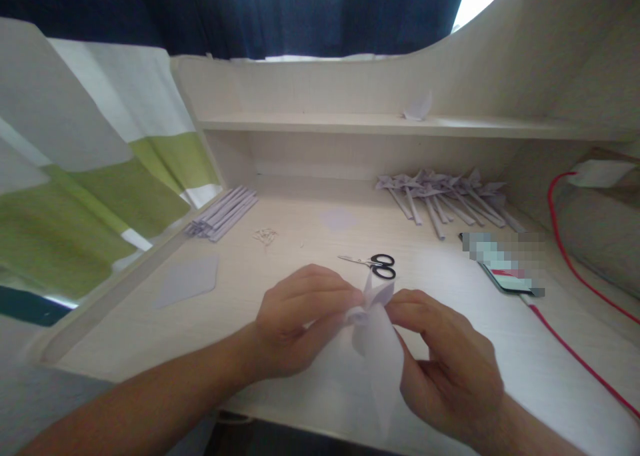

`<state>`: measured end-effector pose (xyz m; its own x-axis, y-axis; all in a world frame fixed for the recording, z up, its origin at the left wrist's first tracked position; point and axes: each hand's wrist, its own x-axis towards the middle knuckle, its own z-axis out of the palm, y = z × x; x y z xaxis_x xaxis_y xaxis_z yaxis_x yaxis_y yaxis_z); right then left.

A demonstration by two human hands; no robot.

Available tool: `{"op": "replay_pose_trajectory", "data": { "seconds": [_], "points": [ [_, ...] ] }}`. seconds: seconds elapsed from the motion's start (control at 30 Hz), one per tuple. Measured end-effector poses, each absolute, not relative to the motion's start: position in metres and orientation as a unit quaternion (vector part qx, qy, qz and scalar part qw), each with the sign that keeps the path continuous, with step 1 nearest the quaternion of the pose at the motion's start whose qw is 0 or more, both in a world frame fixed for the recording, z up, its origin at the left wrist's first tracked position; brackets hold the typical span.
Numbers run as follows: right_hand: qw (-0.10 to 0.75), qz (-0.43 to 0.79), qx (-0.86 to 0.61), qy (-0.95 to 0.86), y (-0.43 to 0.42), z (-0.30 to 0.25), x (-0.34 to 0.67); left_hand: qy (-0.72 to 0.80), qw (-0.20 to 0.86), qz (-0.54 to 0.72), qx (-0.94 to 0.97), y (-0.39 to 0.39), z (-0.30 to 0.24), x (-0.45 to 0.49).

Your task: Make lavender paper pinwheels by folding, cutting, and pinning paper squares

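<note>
A pale desk bears a heap of paper pinwheels at the far right; the person's left hand and right hand pinch a folded white paper between thumb and fingers, above the desk's near edge; black-handled scissors lie just beyond it.

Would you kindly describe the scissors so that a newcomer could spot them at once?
On the pale desk, look just beyond the white paper held by the left hand and right hand. There lie the scissors, pointing left, set apart from the paper by their two black handle loops.
</note>
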<state>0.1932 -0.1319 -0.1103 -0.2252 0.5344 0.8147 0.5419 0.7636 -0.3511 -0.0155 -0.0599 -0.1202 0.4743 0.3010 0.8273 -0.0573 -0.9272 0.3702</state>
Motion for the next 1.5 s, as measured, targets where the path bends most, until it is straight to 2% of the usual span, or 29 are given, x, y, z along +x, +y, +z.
{"op": "replay_pose_trajectory", "data": {
  "seconds": [0.3,0.57,0.63,0.7,0.8,0.93,1.23,1.5],
  "points": [
    [0.506,-0.011,-0.348,-0.789,-0.129,-0.109,0.192,0.078,0.169,0.511,0.840,-0.057,-0.118,-0.012],
    [0.535,0.052,-0.367,-0.759,-0.125,-0.108,0.194,0.127,0.171,0.546,0.810,-0.055,-0.109,-0.014],
    [0.572,0.081,-0.406,-0.708,-0.119,-0.112,0.198,0.176,0.200,0.575,0.773,-0.051,-0.104,-0.017],
    [0.598,0.119,-0.439,-0.659,-0.110,-0.115,0.203,0.228,0.276,0.598,0.717,-0.042,-0.100,-0.018],
    [0.503,0.186,-0.482,-0.692,-0.096,-0.118,0.209,0.242,0.461,0.609,0.598,-0.025,-0.098,-0.015],
    [0.371,0.334,-0.468,-0.729,-0.091,-0.118,0.210,0.227,0.580,0.593,0.510,-0.006,-0.098,-0.005],
    [0.368,0.375,-0.509,-0.682,-0.104,-0.125,0.214,0.194,0.642,0.577,0.466,0.012,-0.106,0.008],
    [0.349,0.396,-0.511,-0.678,-0.106,-0.134,0.221,0.238,0.635,0.555,0.481,0.022,-0.111,0.031]
  ]
}}
